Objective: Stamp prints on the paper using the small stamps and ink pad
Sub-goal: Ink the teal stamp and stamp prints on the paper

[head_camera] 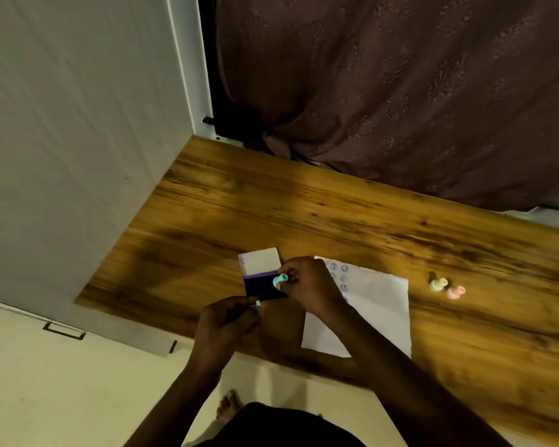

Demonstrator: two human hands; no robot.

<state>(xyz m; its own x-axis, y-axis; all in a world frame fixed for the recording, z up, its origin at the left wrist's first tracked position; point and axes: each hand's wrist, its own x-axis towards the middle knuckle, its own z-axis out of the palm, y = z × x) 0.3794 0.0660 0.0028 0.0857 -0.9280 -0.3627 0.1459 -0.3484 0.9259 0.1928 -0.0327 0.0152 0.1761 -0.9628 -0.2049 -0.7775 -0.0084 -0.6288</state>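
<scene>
Your right hand (307,285) pinches a little teal stamp (280,280) over the dark ink pad (261,287).

Your left hand (226,321) is curled shut on a small teal piece (258,303), just beside the pad's near edge. The pad's white lid (261,260) lies open behind it. The paper (368,314) lies right of the pad on the wooden table (304,214), with a few blue prints (339,275) near its top corner. A yellow stamp (438,284) and a pink stamp (455,291) sit close together, well to the right of the paper.

Bare forearms, a bare foot (228,404), seemingly a dark garment (271,427).
</scene>
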